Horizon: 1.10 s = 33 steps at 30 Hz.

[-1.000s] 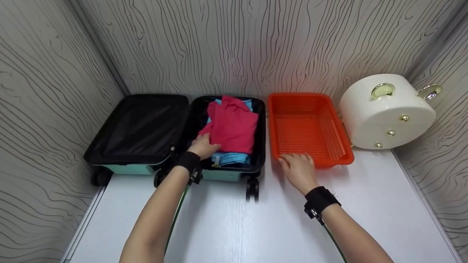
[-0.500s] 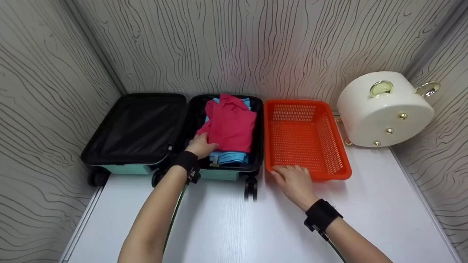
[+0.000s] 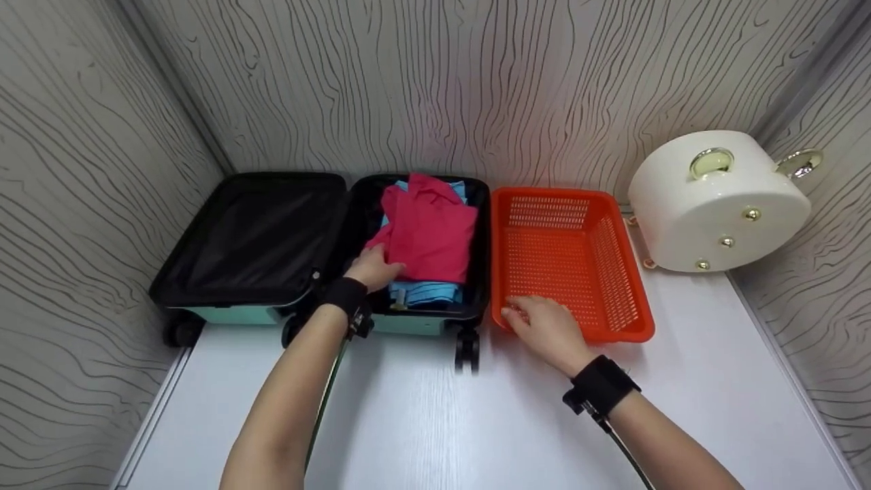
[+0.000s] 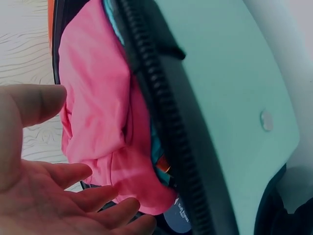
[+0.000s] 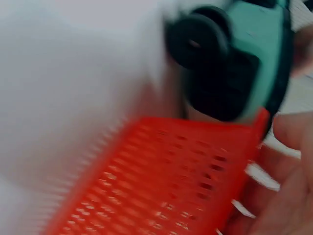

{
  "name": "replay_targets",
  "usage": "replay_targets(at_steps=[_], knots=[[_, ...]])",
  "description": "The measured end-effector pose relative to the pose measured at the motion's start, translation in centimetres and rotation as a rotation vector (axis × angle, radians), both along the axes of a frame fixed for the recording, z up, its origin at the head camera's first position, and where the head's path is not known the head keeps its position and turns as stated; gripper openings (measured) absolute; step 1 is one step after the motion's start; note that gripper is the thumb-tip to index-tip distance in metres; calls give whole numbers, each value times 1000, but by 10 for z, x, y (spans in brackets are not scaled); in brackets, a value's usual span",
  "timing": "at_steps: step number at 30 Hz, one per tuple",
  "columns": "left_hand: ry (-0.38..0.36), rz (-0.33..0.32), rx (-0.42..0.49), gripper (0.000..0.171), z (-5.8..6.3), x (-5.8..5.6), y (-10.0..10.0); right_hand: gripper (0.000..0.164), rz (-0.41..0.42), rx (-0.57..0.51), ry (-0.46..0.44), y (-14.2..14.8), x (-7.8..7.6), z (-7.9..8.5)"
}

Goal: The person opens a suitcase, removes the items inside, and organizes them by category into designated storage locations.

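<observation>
My left hand [image 3: 373, 269] reaches into the suitcase [image 3: 408, 325] at the front left corner of a pinkish-red folded garment [image 3: 435, 235]. In the left wrist view its thumb and fingers are spread and relaxed beside the cloth. Folded blue clothing [image 3: 429, 292] shows under the pink one. My right hand [image 3: 548, 333] is over the near left corner of the red plastic basket [image 3: 639, 292], fingers just past the rim. The right wrist view is blurred; there the thumb [image 5: 288, 129] stands apart from the basket wall and the fingers lie loosely beside it.
The suitcase's other half [image 3: 265, 238], with black lining, lies open at the left. A white round case [image 3: 714, 204] with gold handles stands on its side at the right. Patterned walls [image 3: 435, 82] enclose the back and sides of the white tabletop [image 3: 422, 422].
The red basket was pulled nearer over the tabletop by my right hand, then came to rest. Since then my right fingers have lifted slightly off its front rim. My left hand has hardly moved.
</observation>
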<state>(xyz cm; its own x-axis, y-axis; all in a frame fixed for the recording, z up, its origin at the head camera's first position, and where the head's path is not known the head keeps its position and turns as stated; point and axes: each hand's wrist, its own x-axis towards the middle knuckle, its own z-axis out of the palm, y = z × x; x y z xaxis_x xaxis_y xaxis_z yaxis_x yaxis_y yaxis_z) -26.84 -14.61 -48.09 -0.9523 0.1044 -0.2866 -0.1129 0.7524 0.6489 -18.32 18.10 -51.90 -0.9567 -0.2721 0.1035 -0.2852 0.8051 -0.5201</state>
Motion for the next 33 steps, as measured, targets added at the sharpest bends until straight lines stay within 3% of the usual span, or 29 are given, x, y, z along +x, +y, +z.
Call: replay_targets(at_steps=[4, 9, 13, 17, 21, 25, 29, 33], knots=[[-18, 24, 23, 69, 2, -9, -5, 49, 2, -207, -129, -11, -28, 28], [-31, 76, 94, 74, 1, -19, -7, 56, -5, -586, -415, -36, -65, 51], [-44, 103, 114, 76, -3, -22, -4, 65, -51, -783, -629, -62, -87, 52], [-33, 109, 83, 74, -8, -22, -1, 74, -118, -827, -765, -82, -97, 44], [-13, 122, -28, 71, -10, -23, 3, 76, -175, -872, -823, -95, -103, 34], [15, 149, -128, 64, -10, -21, 5, 72, -246, -919, -808, -104, -104, 28], [46, 163, -153, 51, -10, -21, 8, 62, -305, -908, -736, -106, -105, 25], [27, 153, -164, 37, -15, -30, 9, 48, -340, -982, -734, -108, -108, 23]])
